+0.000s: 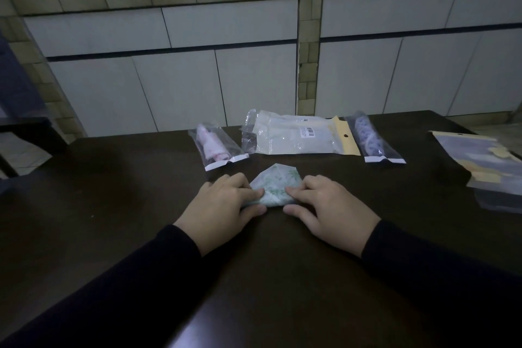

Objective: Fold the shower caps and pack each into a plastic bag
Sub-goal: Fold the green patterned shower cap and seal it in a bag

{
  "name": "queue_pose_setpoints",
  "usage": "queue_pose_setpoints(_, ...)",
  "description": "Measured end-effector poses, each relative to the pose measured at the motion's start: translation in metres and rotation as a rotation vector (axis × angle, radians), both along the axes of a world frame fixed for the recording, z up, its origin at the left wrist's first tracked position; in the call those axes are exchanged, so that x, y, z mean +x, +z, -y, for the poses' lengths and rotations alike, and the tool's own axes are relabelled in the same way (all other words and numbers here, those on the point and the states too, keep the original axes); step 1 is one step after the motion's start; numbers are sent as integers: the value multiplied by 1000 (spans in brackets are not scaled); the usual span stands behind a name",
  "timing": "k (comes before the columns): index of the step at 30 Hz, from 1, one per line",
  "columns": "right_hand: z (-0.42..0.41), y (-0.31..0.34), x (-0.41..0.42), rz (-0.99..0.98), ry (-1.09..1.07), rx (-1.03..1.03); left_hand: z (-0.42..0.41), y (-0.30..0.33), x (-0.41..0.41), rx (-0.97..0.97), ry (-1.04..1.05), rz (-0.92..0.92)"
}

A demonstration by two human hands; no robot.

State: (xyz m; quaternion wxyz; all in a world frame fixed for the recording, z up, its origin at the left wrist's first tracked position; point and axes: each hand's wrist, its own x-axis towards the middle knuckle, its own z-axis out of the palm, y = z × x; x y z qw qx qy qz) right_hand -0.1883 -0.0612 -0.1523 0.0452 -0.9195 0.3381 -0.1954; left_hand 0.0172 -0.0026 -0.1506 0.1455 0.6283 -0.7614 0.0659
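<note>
On the dark table [113,192], near the middle, lies a green-patterned shower cap [275,185], folded into a small flat shape with a pointed far end. Left hand [223,206] grips its left near corner, fingers curled over the top, thumb at the near edge. Right hand [324,206] does the same on the right corner, fingertips pinching the fold, thumb along the near edge. Both sleeves black. Beyond the cap, a clear bag with a pink rolled cap [216,145] sits to the left, a large pack of plastic bags [299,137] with a yellow header in the centre, and a bag with a blue-patterned cap [372,138] to the right. Far right, a flat printed package [485,161] lies near the table edge. Tiled wall [254,65] behind.
</note>
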Motion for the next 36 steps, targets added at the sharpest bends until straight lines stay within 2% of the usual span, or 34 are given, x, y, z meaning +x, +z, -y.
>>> queue_pose_setpoints(3, 1, -1, 1, -29, -22, 6, -1, 2, -1, -5, 12, 50)
queue_pose_setpoints(7, 3, 2, 3, -9, -26, 32, -1, -3, -2, -109, -31, 182)
queue_pose_setpoints(15, -4, 13, 0, -23, 3, 68, -9, 3, 2, -66, -70, 43)
queue_pose_setpoints(23, -5, 22, 4, 18, -73, 218, -3, 4, 5, -47, 16, 48)
queue_pose_setpoints(28, -4, 21, 9, -9, -149, 166, 3, 4, 7, 109, 120, 85)
queue_pose_setpoints(31, -7, 16, 14, -38, -194, 54, 3, 6, 6, 143, 144, 56)
queue_pose_setpoints(36, -6, 10, 12, -20, -201, -34, -6, 4, 6, -71, 103, -35)
